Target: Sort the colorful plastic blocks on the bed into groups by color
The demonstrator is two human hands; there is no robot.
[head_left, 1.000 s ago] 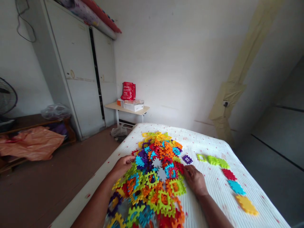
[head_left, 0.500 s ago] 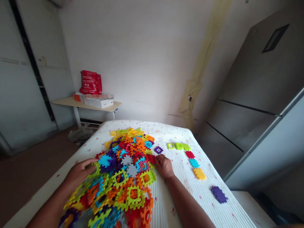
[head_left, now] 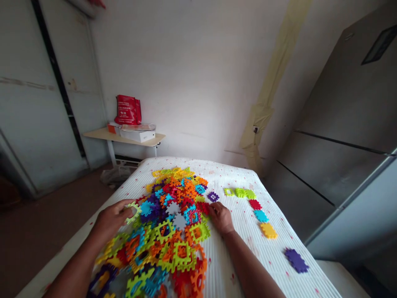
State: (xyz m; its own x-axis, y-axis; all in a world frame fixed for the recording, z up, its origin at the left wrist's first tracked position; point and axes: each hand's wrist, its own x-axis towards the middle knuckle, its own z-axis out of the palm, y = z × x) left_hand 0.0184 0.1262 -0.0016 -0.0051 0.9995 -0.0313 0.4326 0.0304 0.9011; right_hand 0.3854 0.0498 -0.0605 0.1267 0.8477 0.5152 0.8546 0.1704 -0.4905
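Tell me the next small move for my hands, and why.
I'd lift the green frame piece clear of the pile with the left hand. Its fingers appear to grip the piece's edge already, at the pile's left side, while the right hand is at the opposite side, so it seems unlikely to obstruct the lift.

Figure: heap of toothed pieces (head_left: 179, 221) between my two hands.
My left hand (head_left: 111, 218) grips a lime frame (head_left: 134, 212); my right hand (head_left: 222, 218) touches the heap's edge. Rightward, a purple plate (head_left: 296, 260) lies apart from a yellow plate (head_left: 268, 230).
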